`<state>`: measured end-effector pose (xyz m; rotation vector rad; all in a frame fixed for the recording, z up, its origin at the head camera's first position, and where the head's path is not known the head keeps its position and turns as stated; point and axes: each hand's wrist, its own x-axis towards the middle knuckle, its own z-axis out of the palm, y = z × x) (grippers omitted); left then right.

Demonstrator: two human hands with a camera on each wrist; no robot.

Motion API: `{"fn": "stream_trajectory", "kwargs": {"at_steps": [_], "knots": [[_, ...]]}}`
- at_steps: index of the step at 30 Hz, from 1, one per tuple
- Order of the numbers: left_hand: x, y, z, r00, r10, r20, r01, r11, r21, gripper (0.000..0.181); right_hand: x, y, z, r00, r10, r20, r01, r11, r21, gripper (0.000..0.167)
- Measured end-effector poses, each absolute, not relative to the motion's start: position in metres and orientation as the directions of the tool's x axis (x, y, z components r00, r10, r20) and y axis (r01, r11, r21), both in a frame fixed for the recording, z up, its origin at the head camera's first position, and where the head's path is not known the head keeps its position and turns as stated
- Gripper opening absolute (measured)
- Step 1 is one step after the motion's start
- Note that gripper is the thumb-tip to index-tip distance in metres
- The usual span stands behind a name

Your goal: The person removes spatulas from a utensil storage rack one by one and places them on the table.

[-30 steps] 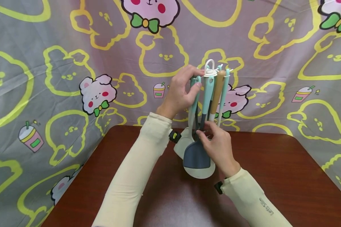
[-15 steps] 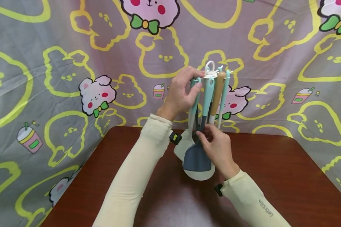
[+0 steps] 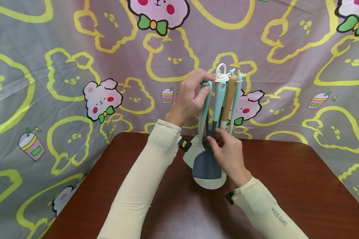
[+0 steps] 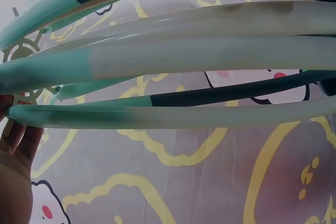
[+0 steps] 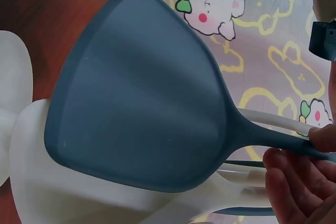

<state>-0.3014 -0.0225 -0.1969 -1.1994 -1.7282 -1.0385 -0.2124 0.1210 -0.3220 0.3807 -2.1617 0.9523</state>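
Note:
In the head view, several kitchen utensils hang from a white utensil rack with a loop on top. My left hand holds the rack's left side, its thumb beside the top of a teal handle. Lower down, my right hand pinches the neck of a blue-grey spatula. The spatula's broad blade fills much of the right wrist view, in front of a pale utensil head. Teal-and-cream handles cross the left wrist view. The rack's lower part is hidden behind the utensils.
A brown wooden table lies under the utensils. Behind it hangs a grey cloth with yellow cartoon outlines. A wooden-topped handle and another teal handle hang at the rack's right side.
Both hands stay almost in place on the rack and the spatula. My left thumb has shifted slightly to the left at the teal handle's top.

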Motion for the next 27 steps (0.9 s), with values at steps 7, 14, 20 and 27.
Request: {"fn": "stream_trajectory", "kwargs": {"at_steps": [7, 14, 20, 27], "knots": [[-0.3034, -0.0213, -0.1968, -0.203, 0.294, 0.934, 0.965, 0.222, 0.140, 0.023, -0.2136, 0.1201, -0.3191, -0.678, 0.021, 0.734, -0.553, 0.643, -0.530, 0.022], [-0.3044, -0.0183, -0.1969, -0.178, 0.301, 0.937, 0.970, 0.214, 0.115, 0.023, -0.2123, 0.1231, -0.3178, -0.675, 0.030, 0.737, -0.553, 0.641, -0.532, 0.022], [-0.3032, -0.0166, -0.1985, -0.186, 0.306, 0.934, 0.967, 0.228, 0.118, 0.024, -0.2095, 0.1243, -0.3171, -0.690, 0.034, 0.723, -0.539, 0.643, -0.545, 0.024], [-0.3025, -0.0186, -0.1976, -0.200, 0.305, 0.931, 0.964, 0.232, 0.131, 0.024, -0.2088, 0.1241, -0.3149, -0.681, 0.029, 0.731, -0.542, 0.651, -0.531, 0.026]]}}
